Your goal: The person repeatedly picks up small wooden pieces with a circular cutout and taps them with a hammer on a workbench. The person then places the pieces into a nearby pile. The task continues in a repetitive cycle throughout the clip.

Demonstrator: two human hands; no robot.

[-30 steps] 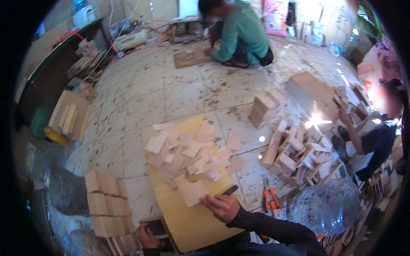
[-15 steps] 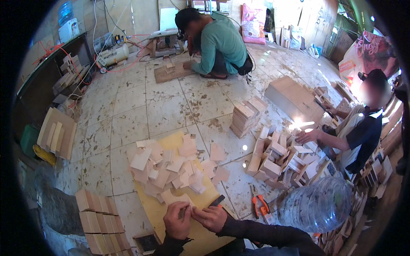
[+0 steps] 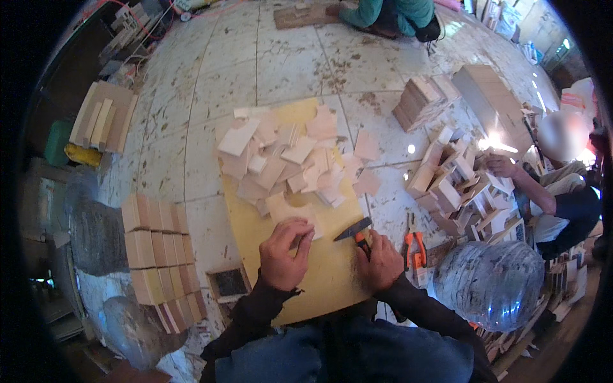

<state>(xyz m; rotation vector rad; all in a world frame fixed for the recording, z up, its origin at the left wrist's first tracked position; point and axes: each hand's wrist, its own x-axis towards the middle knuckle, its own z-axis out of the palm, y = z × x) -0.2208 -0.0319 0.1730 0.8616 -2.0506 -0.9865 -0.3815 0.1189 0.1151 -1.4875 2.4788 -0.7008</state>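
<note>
My left hand [image 3: 285, 256] is over the yellow board [image 3: 319, 281], thumb and fingers pinched together. Whatever is between its fingertips is too small to make out. Just beyond those fingers lies a thin wooden piece with a curved notch [image 3: 281, 207], its near part hidden by the hand. To the right, my right hand [image 3: 382, 263] is closed around the handle of a hammer [image 3: 353, 229] with a dark head and an orange-and-black grip. The hammer head rests low over the board. Farther up the board spreads a loose pile of thin cut wooden pieces [image 3: 297, 153].
Orange-handled pliers [image 3: 415, 250] lie right of the board, near a large clear plastic bottle [image 3: 488, 284]. Rows of wooden blocks [image 3: 159, 249] stand at left. A co-worker's hand [image 3: 503, 166] reaches into assembled wooden parts [image 3: 453, 182]; another person [image 3: 383, 14] crouches at the far side.
My right hand has left my left hand's fingertips, moved right and taken hold of the hammer. My left hand stays pinched. The view has tilted downward.
</note>
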